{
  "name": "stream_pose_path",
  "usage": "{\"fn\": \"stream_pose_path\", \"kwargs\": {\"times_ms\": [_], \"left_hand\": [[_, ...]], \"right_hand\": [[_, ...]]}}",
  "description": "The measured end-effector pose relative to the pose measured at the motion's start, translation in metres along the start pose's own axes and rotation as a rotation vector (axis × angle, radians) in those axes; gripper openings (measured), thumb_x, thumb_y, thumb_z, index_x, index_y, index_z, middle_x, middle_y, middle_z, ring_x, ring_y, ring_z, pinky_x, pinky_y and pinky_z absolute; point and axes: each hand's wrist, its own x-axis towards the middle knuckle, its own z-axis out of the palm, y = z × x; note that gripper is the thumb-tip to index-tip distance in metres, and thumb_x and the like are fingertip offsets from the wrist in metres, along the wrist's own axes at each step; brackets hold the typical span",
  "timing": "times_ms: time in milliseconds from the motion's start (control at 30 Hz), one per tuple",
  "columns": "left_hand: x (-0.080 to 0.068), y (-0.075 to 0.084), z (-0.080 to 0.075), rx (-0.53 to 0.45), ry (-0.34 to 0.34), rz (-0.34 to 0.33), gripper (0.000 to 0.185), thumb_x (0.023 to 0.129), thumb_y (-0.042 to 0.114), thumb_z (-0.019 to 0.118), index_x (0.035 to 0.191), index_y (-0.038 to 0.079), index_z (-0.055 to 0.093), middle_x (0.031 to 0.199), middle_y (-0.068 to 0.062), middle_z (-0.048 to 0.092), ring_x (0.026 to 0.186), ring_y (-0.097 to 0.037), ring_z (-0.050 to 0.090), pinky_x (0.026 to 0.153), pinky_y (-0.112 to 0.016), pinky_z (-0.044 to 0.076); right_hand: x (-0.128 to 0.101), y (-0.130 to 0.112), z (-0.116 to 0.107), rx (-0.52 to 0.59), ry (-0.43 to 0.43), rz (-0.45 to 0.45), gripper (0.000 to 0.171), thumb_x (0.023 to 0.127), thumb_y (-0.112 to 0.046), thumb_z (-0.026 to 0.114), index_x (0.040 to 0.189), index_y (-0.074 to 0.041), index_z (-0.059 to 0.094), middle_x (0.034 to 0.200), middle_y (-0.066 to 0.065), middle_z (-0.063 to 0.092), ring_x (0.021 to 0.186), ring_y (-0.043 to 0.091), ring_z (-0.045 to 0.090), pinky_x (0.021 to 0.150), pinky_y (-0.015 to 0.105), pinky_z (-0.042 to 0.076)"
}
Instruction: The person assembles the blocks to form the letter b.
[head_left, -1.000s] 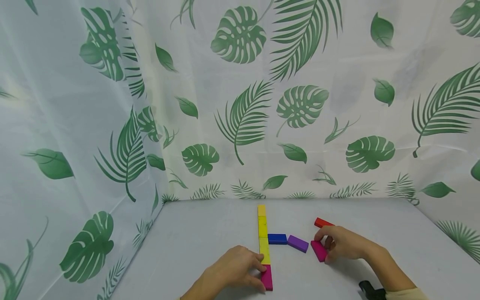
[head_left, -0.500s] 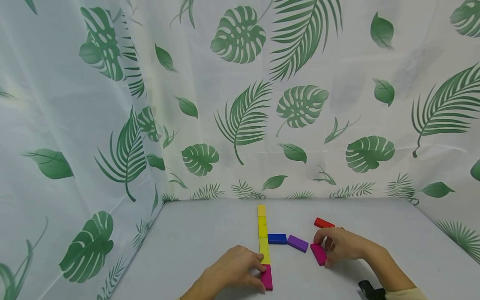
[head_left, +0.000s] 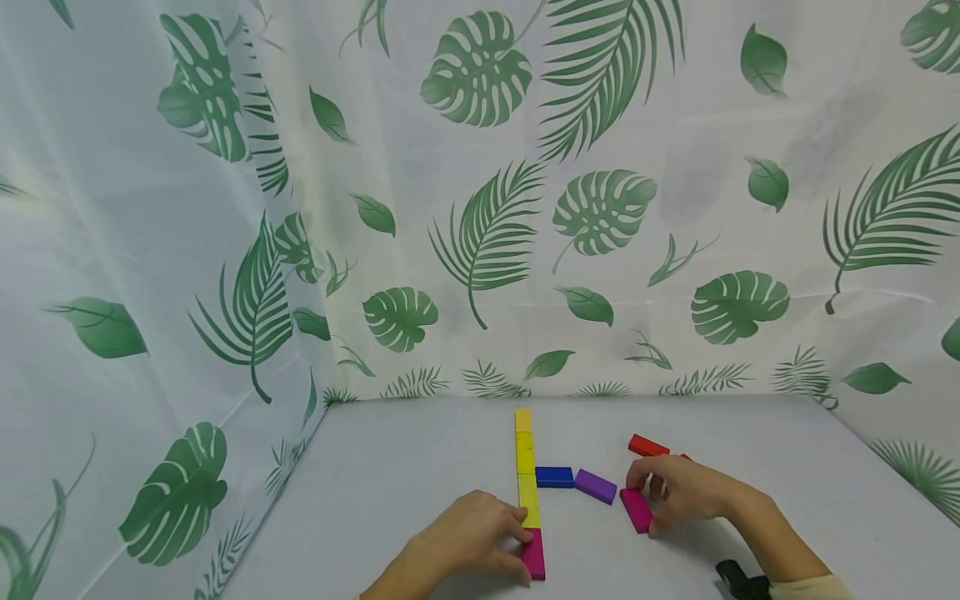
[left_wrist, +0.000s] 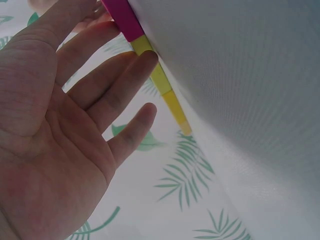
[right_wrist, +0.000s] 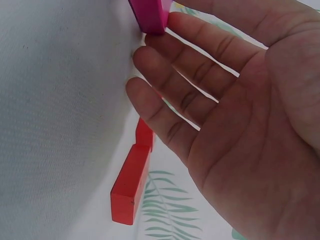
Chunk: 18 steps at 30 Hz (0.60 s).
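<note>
The right hand [head_left: 686, 492] rests on the table [head_left: 390, 483] with its fingers loosely bent around a loose magenta block [head_left: 637, 510]; fingertips touch the block's far end and the thumb lies along its near side, so it seems to be pinching it, though the right wrist view shows only a fingertip against the block's end. The block lies flat, angled, just right of a purple block [head_left: 596, 487]. Behind the hand lies a red block [head_left: 647, 446], and a second red piece seems to sit past the knuckles, mostly hidden.

The left hand [head_left: 468, 537] lies palm down beside a straight line of blocks. Its thumb and forefinger hold the magenta end block [head_left: 533, 554] at the near end of the line, while its other fingers are fairly straight against the yellow blocks [head_left: 525, 467] that run away from the person. A blue block [head_left: 554, 477] lies flat touching the right side of the yellow line, with the purple block just beyond it. A leaf-printed curtain [head_left: 480, 208] hangs behind and to the left.
</note>
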Motion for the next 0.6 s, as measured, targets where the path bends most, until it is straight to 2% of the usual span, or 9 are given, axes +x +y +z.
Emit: {"fn": "stream_pose_path", "kwargs": {"times_ms": [600], "left_hand": [[0.0009,0.0005,0.0000,-0.038,-0.034,-0.046,0.045,0.081,0.058,0.084,0.121,0.038,0.078,0.130,0.014,0.072,0.119,-0.001,0.067,0.100,-0.027,0.053]], "right_hand": [[0.0014,-0.0046,0.0034,0.001,-0.015,0.073,0.049,0.071,-0.016,0.095,0.112,-0.020,0.068,0.102,0.002,0.064,0.098,0.024,0.056,0.070,0.033,0.051]]}}
